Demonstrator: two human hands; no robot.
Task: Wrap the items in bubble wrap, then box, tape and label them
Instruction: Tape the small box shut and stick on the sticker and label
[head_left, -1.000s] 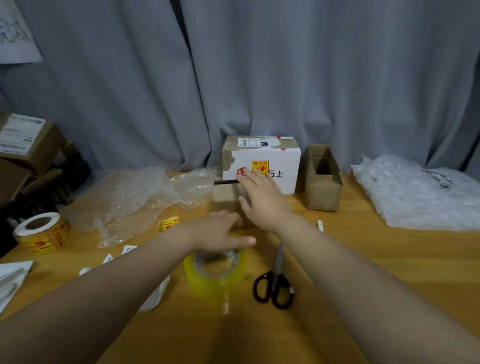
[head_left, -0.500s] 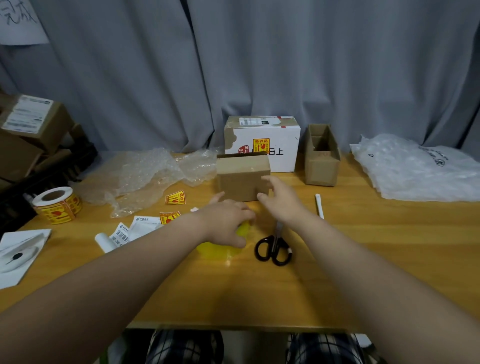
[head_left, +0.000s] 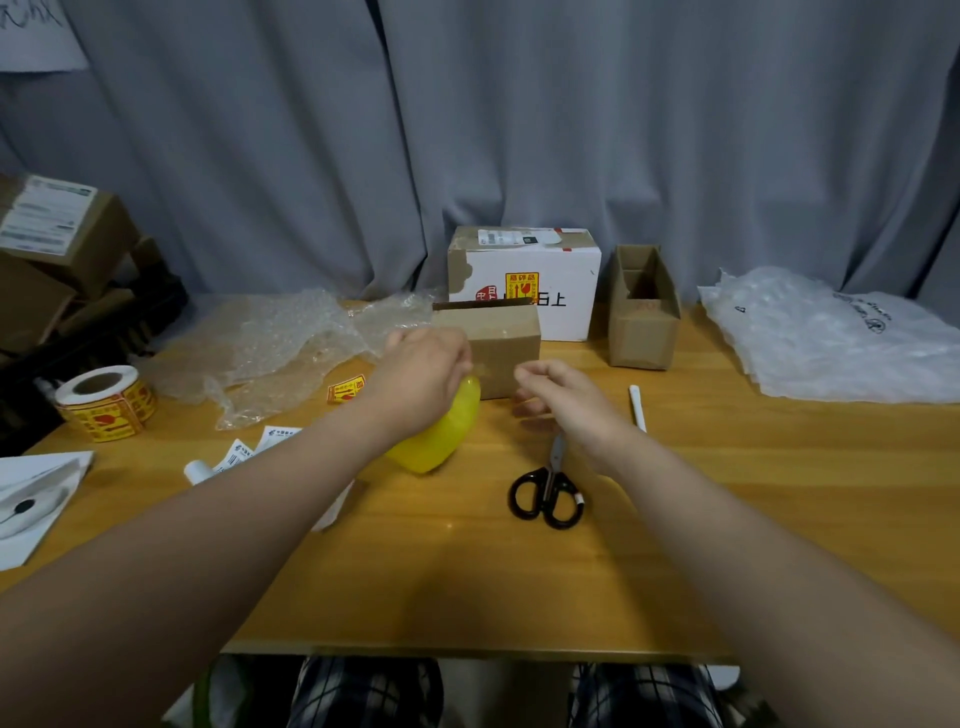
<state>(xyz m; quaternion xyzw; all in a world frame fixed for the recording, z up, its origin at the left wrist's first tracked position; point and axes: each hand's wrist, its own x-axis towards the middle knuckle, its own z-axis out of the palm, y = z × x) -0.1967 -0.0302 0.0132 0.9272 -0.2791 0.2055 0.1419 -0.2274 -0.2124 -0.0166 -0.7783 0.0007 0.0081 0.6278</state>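
Observation:
A small brown cardboard box (head_left: 506, 338) stands closed at mid-table, with one back flap edge sticking up. Just in front of it my left hand (head_left: 421, 374) grips a yellow-tinted roll of clear tape (head_left: 441, 436), lifted and tilted off the table (head_left: 519, 582). My right hand (head_left: 561, 400) hovers beside the roll with curled fingers. Its thumb and forefinger pinch together at the end of a faint shiny strip that runs from the roll. Crumpled bubble wrap (head_left: 275, 343) lies to the left.
Black-handled scissors (head_left: 545, 493) and a white pen (head_left: 637, 408) lie under and right of my right arm. Behind are a white printed box (head_left: 561, 280) and an open narrow carton (head_left: 644, 322). A sticker roll (head_left: 104, 402), printed labels (head_left: 260, 447) and stacked cartons (head_left: 57, 244) sit left, plastic bags (head_left: 831, 343) right.
My right hand left the brown box and came to the tape roll. My left hand closed on the roll and lifted and tilted it off the table.

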